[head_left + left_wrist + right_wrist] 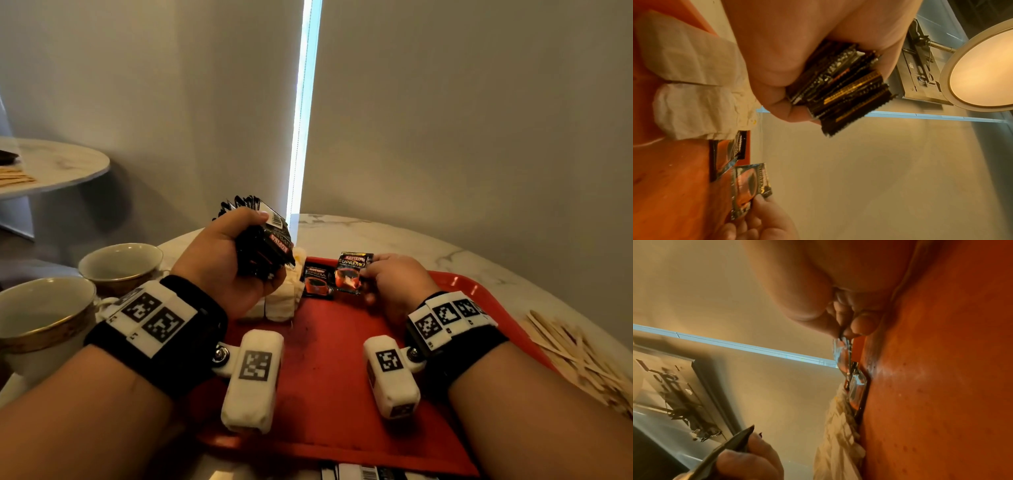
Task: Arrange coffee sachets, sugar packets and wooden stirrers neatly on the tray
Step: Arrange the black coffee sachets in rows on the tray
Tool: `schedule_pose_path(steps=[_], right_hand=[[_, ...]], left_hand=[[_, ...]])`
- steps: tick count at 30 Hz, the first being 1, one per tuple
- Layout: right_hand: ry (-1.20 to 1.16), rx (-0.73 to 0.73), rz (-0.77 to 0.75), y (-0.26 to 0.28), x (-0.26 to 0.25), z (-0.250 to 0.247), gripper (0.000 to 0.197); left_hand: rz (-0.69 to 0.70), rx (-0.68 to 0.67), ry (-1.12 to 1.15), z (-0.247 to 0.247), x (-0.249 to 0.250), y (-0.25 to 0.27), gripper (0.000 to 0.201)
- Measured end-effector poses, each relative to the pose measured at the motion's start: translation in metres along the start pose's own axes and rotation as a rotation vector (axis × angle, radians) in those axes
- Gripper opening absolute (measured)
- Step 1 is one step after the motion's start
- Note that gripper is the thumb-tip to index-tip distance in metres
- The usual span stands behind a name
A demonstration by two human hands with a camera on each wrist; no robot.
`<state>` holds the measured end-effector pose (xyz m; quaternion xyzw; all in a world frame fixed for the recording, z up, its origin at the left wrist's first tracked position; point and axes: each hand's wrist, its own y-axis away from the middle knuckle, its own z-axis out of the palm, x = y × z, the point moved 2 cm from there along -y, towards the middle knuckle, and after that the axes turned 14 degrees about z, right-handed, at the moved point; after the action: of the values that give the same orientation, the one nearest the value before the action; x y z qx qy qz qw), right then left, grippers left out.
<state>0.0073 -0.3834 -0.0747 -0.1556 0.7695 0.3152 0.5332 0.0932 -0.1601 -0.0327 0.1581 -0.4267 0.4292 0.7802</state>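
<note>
My left hand (236, 263) grips a thick stack of black coffee sachets (265, 243) above the far left of the red tray (325, 394); the stack (840, 87) shows edge-on in the left wrist view. My right hand (390, 281) pinches one coffee sachet (351, 272) by its right edge, tilted up just over the tray. Another coffee sachet (317, 281) lies flat on the tray to its left. White sugar packets (281, 298) sit in a row at the tray's far left, partly hidden by my left hand. Wooden stirrers (579, 353) lie loose on the table right of the tray.
Two gold-rimmed cups (120, 263) (41, 311) stand on the marble table (462, 250) left of the tray. More sachets (370, 474) peek out at the table's near edge. A second round table (58, 164) with stirrers stands at the far left. The wall is close behind.
</note>
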Motion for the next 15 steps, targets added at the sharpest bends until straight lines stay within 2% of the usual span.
schedule_pose_path(steps=[5, 11, 13, 15], right_hand=[[0.082, 0.042, 0.049, -0.003, 0.004, -0.005, 0.011], [0.252, 0.079, 0.032, -0.003, 0.0, -0.008, 0.01], [0.31, 0.092, 0.005, -0.001, -0.001, -0.01, 0.009], [0.273, 0.087, 0.024, -0.001, -0.001, -0.012, 0.006]], left_hand=[[-0.001, -0.011, 0.014, -0.002, 0.001, 0.0, 0.063], [-0.018, -0.023, 0.004, -0.001, 0.0, 0.001, 0.045], [-0.015, -0.023, -0.007, 0.0, 0.0, 0.002, 0.052], [-0.013, -0.021, -0.008, 0.0, 0.0, 0.002, 0.058]])
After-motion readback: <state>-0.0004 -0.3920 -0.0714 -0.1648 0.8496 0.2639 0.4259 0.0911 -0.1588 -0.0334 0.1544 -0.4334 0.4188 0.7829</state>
